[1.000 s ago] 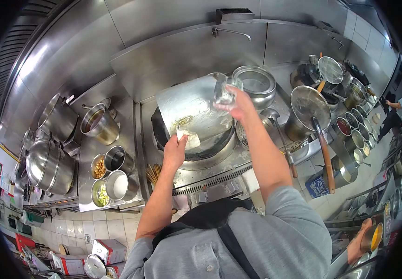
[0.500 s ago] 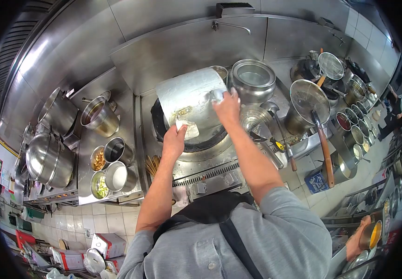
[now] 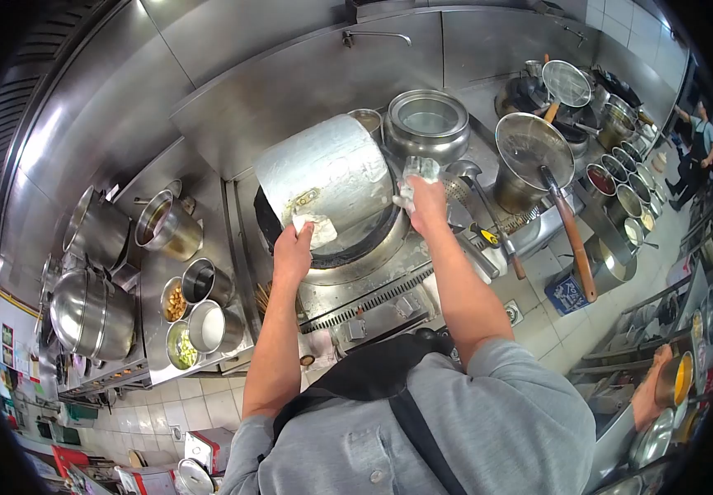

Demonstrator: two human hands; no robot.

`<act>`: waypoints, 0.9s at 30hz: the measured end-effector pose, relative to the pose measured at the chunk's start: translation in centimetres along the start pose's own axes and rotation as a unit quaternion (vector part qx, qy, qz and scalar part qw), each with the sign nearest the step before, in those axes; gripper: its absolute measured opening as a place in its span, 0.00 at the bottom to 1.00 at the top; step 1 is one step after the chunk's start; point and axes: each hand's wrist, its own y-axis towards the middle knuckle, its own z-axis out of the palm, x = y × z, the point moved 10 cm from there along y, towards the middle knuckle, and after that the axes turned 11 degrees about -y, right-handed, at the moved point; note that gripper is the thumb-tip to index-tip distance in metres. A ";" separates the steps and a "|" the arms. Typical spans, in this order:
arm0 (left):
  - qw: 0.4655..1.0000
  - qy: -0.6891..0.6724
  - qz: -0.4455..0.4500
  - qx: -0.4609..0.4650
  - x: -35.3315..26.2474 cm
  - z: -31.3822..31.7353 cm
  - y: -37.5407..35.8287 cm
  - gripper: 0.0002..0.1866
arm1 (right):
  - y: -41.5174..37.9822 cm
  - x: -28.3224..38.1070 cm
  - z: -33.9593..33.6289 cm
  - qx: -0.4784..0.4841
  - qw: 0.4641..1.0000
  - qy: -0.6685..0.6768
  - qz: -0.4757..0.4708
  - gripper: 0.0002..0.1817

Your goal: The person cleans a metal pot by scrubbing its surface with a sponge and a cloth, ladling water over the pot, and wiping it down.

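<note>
A large aluminium stockpot [image 3: 323, 161] lies on its side over a dark wok [image 3: 356, 249] on the stove. My left hand [image 3: 292, 252] is closed on a folded white cloth [image 3: 315, 229], which it presses near the pot's handle [image 3: 303, 200] at the lower edge. Beyond the pot's right end, my right hand [image 3: 427, 205] grips a pale, see-through-looking item [image 3: 421, 169] whose kind I cannot make out. Something white also shows beside those fingers. A perforated ladle [image 3: 458, 191] rests just to the right, partly hidden by this hand.
A round steel pot [image 3: 429, 124] stands behind, below a wall tap [image 3: 377, 37]. At right, a wood-handled strainer [image 3: 535, 153] sits over a tall pot. Small containers with food, including chopped greens [image 3: 183, 346], stand at left. Another person [image 3: 697, 148] is at far right.
My right hand has moved off the pot's surface to the right, still holding the pale item. My left hand stays with the cloth at the handle. The whole view has shifted slightly.
</note>
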 end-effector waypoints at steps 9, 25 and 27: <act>0.999 -0.031 0.025 -0.012 0.3 0.2 -0.2 0.23 | 1.2 7.8 8.3 -0.057 0.752 -0.546 -0.364 0.22; 0.999 -0.031 0.035 -0.019 0.1 1.0 -0.2 0.22 | 6.4 7.4 11.2 -0.110 0.716 -0.614 -0.312 0.18; 0.999 -0.037 0.032 -0.022 0.0 1.1 0.2 0.22 | 4.2 5.3 12.3 -0.077 0.725 -0.603 -0.324 0.21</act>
